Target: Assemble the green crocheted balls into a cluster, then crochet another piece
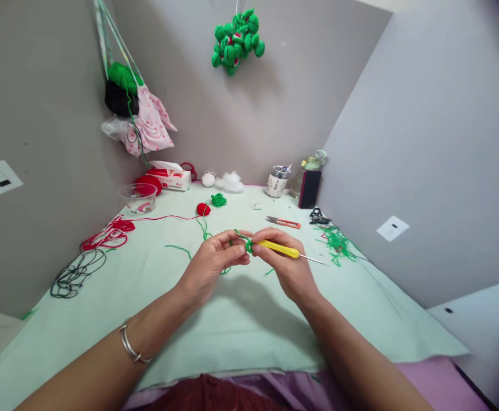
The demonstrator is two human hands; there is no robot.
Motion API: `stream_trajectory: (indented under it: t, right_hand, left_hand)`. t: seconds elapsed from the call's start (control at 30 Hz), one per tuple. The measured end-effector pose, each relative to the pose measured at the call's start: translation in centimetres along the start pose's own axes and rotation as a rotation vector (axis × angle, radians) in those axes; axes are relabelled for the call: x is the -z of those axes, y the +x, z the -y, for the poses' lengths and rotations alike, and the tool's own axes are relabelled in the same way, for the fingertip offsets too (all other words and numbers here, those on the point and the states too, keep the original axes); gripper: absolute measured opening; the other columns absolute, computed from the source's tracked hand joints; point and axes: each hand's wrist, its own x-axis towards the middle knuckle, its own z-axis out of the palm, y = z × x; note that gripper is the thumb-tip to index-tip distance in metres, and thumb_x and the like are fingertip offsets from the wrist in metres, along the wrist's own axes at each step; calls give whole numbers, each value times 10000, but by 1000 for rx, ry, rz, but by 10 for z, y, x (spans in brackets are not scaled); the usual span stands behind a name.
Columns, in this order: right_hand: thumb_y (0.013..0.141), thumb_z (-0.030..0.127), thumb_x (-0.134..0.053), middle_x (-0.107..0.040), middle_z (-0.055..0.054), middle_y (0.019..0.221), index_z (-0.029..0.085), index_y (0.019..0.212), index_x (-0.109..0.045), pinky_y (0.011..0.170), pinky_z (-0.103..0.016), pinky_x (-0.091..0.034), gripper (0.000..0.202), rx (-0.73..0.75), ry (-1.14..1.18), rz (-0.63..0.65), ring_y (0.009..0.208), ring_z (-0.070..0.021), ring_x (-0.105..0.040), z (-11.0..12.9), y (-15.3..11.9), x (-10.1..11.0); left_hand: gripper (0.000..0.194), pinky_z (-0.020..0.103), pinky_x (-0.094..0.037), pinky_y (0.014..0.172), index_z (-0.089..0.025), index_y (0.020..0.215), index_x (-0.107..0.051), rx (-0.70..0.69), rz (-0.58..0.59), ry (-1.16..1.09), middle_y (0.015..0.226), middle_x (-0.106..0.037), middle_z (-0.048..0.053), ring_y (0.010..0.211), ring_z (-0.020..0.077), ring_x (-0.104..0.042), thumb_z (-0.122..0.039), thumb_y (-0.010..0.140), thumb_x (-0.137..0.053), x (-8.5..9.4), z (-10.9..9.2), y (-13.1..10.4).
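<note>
My right hand point(288, 262) is closed round a crochet hook point(279, 248) with a yellow handle and metal ends. One thin end points left toward my other hand; the opposite end sticks out to the right. My left hand point(215, 257) pinches a small piece of green crochet point(249, 245), which the fingers of both hands partly cover. Green yarn point(204, 228) runs from my left fingers back across the table, near a small red ball point(203, 209) and a green yarn bundle point(219, 200). Both hands are above the pale cloth.
Orange-handled thread snips point(284, 222) lie behind my right hand. Green yarn scraps point(338, 244) are at right, near a phone point(309, 189) and a tin of pens point(277, 182). At left are red yarn point(111, 231), dark cord point(78, 274) and a clear bowl point(138, 200).
</note>
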Motion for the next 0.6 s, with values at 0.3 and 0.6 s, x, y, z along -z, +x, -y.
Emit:
stream_trajectory:
  t: [0.3,0.6]
  right_hand:
    - [738,180,-701,-629,12,739,200,750,-674,617,-262,-420,36,-45,45,-37,654,-121,-544,-4,-1,-3]
    - [749,155,-702,-645,11,786,205,764,-681,618,-256,-418,57,-25,134,-43,654,-107,-544,-9,-4,-4]
  left_hand:
    - [239,249,-506,823,-185,1045,-719,7,-54,-151,842,-603,-6,755,93,-594,-179,812,-667,5,7,0]
    - [222,250,-511,854,-156,989,-747,11,-110,-192,861,-660,7,762,100,-632,-173,775,-694,6,4,-4]
